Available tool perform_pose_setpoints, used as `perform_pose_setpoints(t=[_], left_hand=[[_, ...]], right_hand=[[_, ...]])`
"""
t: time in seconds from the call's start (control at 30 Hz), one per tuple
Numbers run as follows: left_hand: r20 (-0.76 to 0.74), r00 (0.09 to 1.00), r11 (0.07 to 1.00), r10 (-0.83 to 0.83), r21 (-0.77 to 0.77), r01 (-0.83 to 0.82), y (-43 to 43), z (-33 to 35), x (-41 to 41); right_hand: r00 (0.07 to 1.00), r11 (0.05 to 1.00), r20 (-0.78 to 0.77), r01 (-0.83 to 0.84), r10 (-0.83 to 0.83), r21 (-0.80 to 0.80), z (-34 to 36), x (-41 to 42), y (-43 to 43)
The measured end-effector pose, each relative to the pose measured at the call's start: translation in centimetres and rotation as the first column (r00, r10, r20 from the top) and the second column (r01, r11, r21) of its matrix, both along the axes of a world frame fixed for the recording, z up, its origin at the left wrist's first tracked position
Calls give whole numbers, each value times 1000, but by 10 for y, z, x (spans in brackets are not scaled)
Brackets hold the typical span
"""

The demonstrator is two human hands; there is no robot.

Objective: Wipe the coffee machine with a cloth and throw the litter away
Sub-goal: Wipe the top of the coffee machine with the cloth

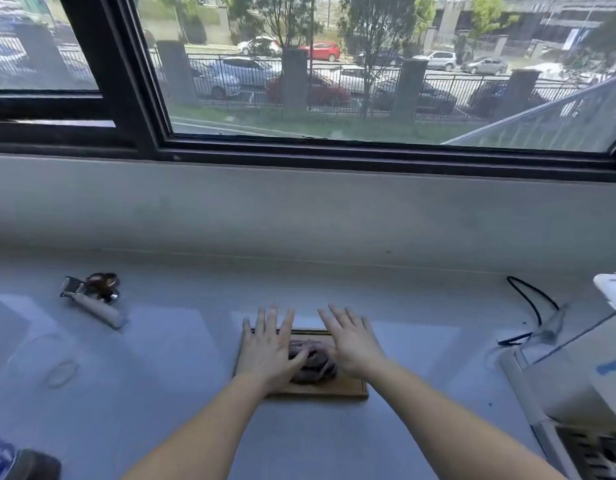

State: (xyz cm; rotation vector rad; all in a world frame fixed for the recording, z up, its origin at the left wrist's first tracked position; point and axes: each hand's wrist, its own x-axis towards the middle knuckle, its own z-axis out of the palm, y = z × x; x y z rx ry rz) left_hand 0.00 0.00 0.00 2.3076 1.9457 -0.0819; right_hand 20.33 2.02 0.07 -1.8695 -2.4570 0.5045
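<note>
Cloth (315,365) on wooden tray (334,390) on counter (161,358), btwn L hand (270,348) & R hand (355,344). Both flat, fingers (272,320) straight, spread, gripping nothing.

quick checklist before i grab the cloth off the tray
1. Cloth lies bunched on the wooden tray: ok.
2. Left hand has straight fingers and holds nothing: ok.
3. Right hand has straight fingers and holds nothing: ok.
4. Coffee machine in view at the right edge: ok.
5. Black cable beside the machine lies apart from the tray: ok.
6. Cloth clean or damp: cannot tell.
</note>
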Motion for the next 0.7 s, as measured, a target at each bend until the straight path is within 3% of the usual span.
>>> perform_pose_setpoints(t=[0.23, 0.53, 0.7], left_hand=[[66, 988, 969, -143, -192, 153, 8, -31, -10], [131, 957, 944, -258, -174, 278, 22, -38, -16], [277, 935, 950, -222, -153, 271, 27, -35, -17]], right_hand=[[993, 986, 10, -119, 121, -113, -35, 2, 2], [966, 971, -193, -199, 171, -136, -39, -1, 7], [961, 983, -258, -137, 102, -119, -29, -7, 12]])
